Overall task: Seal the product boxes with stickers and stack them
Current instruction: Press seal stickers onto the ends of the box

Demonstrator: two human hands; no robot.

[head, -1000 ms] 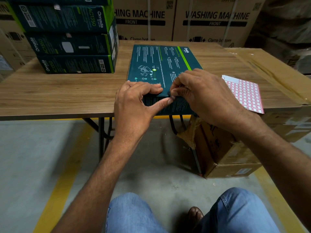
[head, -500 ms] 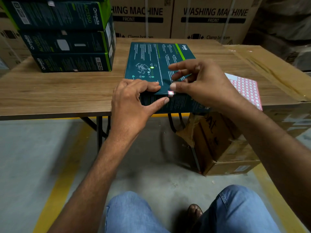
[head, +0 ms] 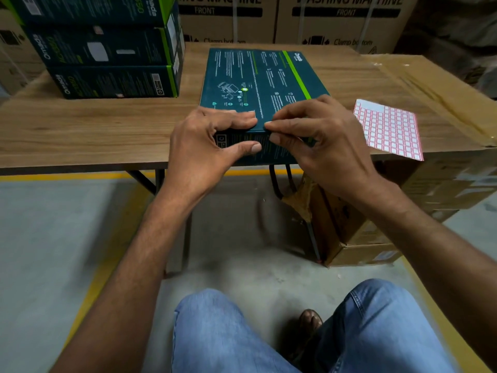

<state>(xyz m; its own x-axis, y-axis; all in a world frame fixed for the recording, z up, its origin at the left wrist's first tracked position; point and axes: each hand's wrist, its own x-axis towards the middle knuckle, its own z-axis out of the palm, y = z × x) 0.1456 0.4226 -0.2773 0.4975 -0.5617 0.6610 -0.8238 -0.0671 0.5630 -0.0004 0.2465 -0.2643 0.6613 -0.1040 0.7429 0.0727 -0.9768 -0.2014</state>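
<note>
A dark teal product box (head: pixel 258 79) with a green stripe lies flat on the wooden table (head: pixel 80 130), its near end at the table's front edge. My left hand (head: pixel 204 146) grips that near end, fingers on top and thumb on the front face. My right hand (head: pixel 320 135) pinches the same top front edge just right of the left hand, fingertips on top and thumb on the front face. The sticker seen a moment ago is hidden under those fingers. A sheet of red-bordered stickers (head: pixel 390 130) lies to the right of the box.
A stack of three sealed teal boxes (head: pixel 107 49) stands at the table's back left. A large cardboard carton (head: pixel 430 84) abuts the table on the right, a smaller torn one (head: pixel 349 227) sits below. Washing-machine cartons (head: pixel 322 20) line the back. My knees are at the bottom.
My right hand's spread fingers have come down and closed over the box's front edge, covering the small sticker that showed there half a second ago. The left hand keeps its grip.
</note>
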